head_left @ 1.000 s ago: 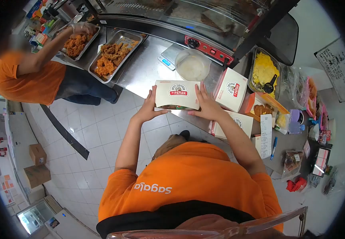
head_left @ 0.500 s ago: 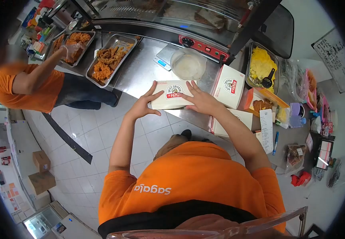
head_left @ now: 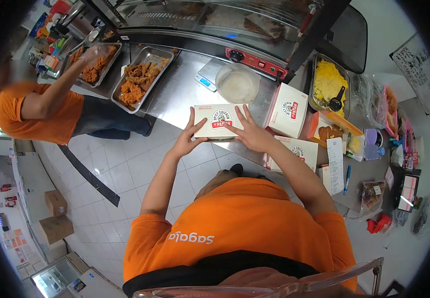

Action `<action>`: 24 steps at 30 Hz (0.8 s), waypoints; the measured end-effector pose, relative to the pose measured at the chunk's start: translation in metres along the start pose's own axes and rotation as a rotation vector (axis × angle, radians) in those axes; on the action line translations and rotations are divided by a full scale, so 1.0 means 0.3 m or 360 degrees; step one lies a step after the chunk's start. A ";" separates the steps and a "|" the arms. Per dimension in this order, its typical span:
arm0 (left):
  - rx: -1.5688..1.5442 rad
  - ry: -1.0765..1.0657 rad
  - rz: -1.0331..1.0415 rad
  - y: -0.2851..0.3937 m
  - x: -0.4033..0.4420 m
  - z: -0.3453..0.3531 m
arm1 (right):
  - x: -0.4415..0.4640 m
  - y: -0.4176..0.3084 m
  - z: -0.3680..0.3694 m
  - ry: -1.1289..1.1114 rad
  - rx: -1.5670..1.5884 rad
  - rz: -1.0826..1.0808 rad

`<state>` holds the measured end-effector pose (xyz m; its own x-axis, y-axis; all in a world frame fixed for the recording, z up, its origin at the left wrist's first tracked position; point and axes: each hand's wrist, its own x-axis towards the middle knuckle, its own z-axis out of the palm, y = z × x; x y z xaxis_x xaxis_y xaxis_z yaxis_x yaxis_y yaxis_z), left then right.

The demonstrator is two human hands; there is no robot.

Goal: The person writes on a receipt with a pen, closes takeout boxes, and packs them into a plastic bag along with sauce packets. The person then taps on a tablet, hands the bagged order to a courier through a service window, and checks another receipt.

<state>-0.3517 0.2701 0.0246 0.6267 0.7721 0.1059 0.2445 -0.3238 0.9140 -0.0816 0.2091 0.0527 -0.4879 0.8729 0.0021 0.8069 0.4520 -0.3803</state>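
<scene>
A white rectangular cardboard box (head_left: 220, 115), printed with a round red-and-black chicken logo, sits between the person's two bare hands at the near edge of the shiny steel counter (head_left: 168, 99); whether its base touches the metal cannot be told. The left hand (head_left: 184, 142) clasps the box's left end, fingers fanned over the lid, thumb along the near side. The right hand (head_left: 251, 134) clasps the right end likewise, fingers spread on the lid, its thumb by the near side.

Just beyond the box stands a clear round plastic tub (head_left: 237, 84), with a flat silver scale (head_left: 205, 81) bearing a lit blue display beside it. Right of the box are a second white printed carton (head_left: 285, 117) and, nearer the person, a third white printed carton (head_left: 302, 149). Farther right lie an open orange carton (head_left: 319, 122) with a brown fried piece (head_left: 327, 132) inside, a long white paper receipt (head_left: 335, 166) and a slim blue pen (head_left: 347, 180).

Well left of the box, a rectangular metal tray (head_left: 154, 52) holds orange-brown fried pieces (head_left: 134, 90); past it, a co-worker in an orange shirt (head_left: 33, 114) reaches one hand (head_left: 98, 50) over another metal tray.
</scene>
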 end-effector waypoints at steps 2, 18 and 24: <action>0.0008 -0.0005 0.0058 -0.014 -0.005 0.006 | -0.010 -0.006 0.002 0.0093 0.0032 -0.0014; 0.1606 -0.0242 0.0225 0.182 0.169 0.131 | -0.310 -0.049 -0.168 0.0887 0.0667 0.0456; 0.1536 -0.0060 0.0116 0.195 0.138 0.215 | -1.103 0.388 -0.308 0.2682 -0.0125 0.1540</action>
<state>-0.2638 0.2478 0.0573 0.6836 0.7197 0.1216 0.6959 -0.6929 0.1890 0.2044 -0.0100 0.0931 0.7899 0.0242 0.6127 0.5983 -0.2489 -0.7616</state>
